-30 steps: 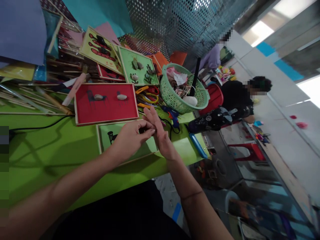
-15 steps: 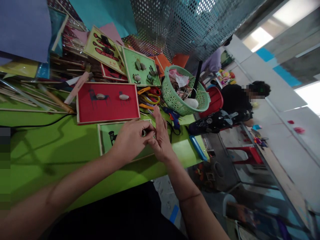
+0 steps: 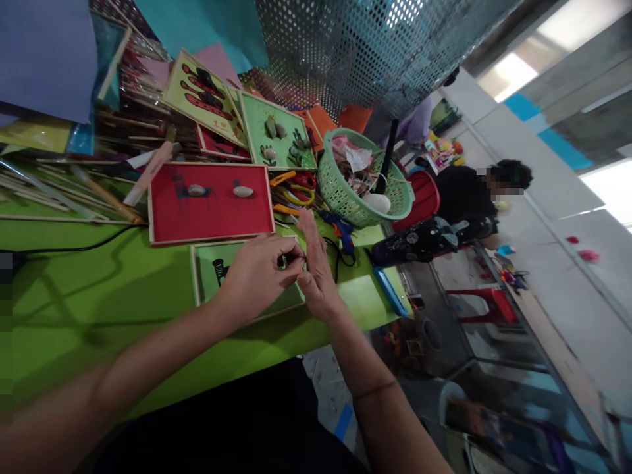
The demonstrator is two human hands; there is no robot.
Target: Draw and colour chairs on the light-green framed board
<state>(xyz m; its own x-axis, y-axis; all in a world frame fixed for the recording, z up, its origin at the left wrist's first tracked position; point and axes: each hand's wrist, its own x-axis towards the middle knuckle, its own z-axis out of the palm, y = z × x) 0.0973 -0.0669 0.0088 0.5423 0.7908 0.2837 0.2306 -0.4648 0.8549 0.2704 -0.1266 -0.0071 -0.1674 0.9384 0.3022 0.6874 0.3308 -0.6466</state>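
My left hand [image 3: 259, 273] is over a wood-edged green panel [image 3: 202, 280], thumb and fingers pinched together. What lies in that pinch, if anything, is too small to make out. My right hand [image 3: 316, 276] stands on edge beside it, fingers stretched out straight, its palm against the left fingertips. A black cut-out shape [image 3: 220, 270] shows on the green panel left of my hands, which cover much of the panel. Just behind lies a red framed panel [image 3: 212, 220] with two pebbles and dark painted shapes.
Scissors [image 3: 299, 194], a blue glue gun [image 3: 343, 232] and a light green basket [image 3: 365, 178] of scraps stand behind my hands. More pebble panels [image 3: 279, 135] and sticks [image 3: 44, 184] crowd the back and left. A person [image 3: 464, 197] in black sits at the right.
Both hands hold nearly the same pose, the left still pinched against the right palm. The view has shifted very slightly.
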